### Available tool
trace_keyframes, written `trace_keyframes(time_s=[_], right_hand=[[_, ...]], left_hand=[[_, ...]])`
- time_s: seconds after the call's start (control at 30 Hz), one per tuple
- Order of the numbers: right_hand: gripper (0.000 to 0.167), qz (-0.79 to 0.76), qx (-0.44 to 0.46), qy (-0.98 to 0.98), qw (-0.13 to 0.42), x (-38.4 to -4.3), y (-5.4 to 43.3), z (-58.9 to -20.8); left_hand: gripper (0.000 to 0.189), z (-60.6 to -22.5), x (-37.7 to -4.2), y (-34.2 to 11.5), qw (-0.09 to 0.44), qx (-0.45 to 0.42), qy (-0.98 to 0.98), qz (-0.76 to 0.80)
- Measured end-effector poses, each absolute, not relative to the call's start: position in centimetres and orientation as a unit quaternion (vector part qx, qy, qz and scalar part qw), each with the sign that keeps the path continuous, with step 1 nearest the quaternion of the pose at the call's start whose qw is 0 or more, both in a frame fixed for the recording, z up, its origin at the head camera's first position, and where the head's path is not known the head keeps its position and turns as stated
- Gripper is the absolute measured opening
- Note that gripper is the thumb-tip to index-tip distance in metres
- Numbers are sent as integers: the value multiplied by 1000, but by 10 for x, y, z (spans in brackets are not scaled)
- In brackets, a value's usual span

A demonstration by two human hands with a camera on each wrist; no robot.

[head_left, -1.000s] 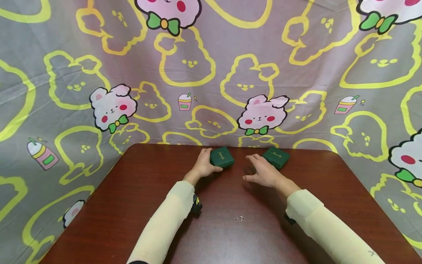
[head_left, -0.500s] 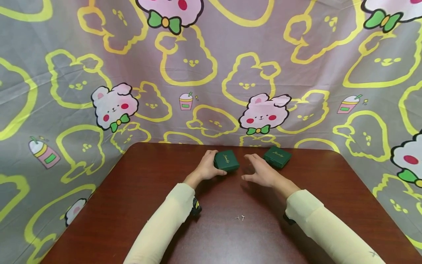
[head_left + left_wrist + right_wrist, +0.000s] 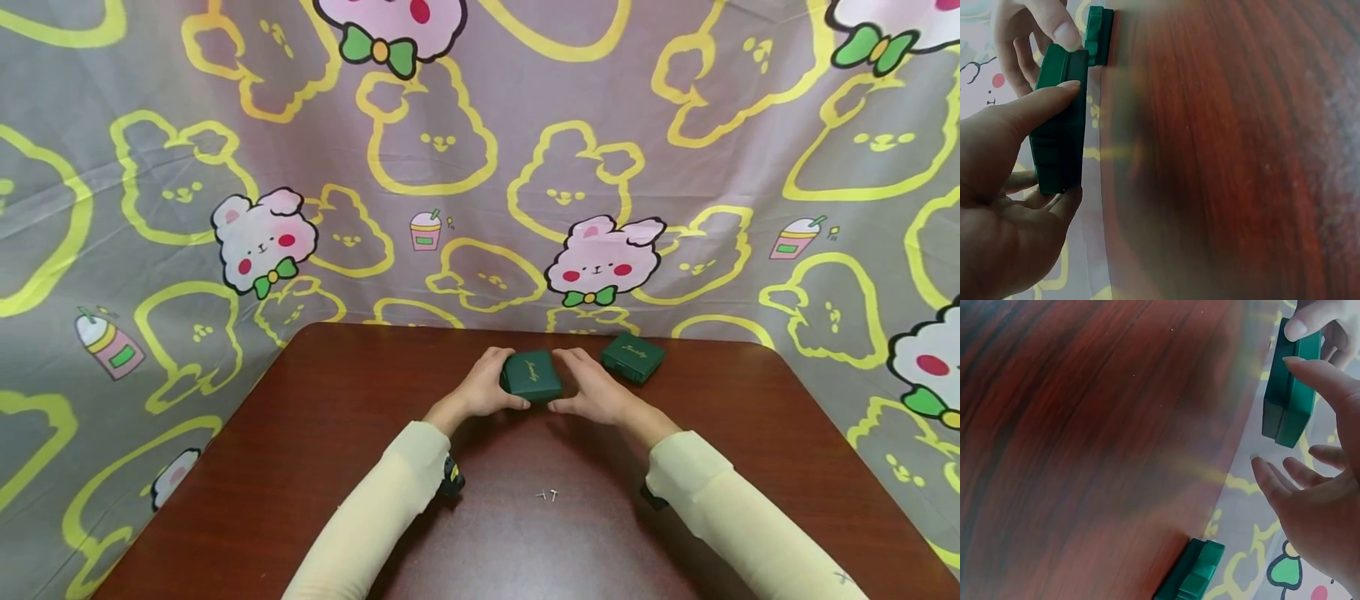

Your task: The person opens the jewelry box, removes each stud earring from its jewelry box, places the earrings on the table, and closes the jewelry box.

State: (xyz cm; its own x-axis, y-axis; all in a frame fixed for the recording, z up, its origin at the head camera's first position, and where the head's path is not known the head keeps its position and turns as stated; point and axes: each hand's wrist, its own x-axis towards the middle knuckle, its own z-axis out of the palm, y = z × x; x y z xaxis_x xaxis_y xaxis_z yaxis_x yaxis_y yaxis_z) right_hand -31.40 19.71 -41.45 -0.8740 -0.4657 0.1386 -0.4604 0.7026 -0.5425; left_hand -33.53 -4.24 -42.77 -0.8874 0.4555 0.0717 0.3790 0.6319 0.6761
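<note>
The left hand (image 3: pixel 486 385) is gripping a dark-green, gold-lettered square box (image 3: pixel 532 375) above the reddish-brown wood-grained desk (image 3: pixel 360 392), while the right hand (image 3: pixel 596 392) is hovering beside it, fingers wide, and a matching green box (image 3: pixel 633 357) is resting farther right.

One wide view, two close

The head camera looks forward and down from above, taking in the glossy red-brown wood-grained table (image 3: pixel 337 400) and the grey cartoon-printed cloth (image 3: pixel 480 92) behind it. Both wrist cameras look from close by, turned sideways, at a square dark-green box with gold lettering (image 3: pixel 531 377); all three views share it, a second dark-green square box (image 3: pixel 634 357) and part of the table
</note>
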Motion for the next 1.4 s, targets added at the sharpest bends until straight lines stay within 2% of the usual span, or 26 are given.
trace_keyframes(time_s=[0.3, 0.83, 1.4], right_hand=[[97, -290, -276, 916, 21, -312, 195, -413], [95, -246, -320, 912, 68, -307, 195, -412], [92, -228, -313, 916, 105, -303, 195, -418]], left_hand=[[94, -428, -326, -38, 74, 271, 897, 341], [90, -428, -316, -33, 90, 302, 895, 315], [95, -435, -308, -35, 99, 310, 901, 289]])
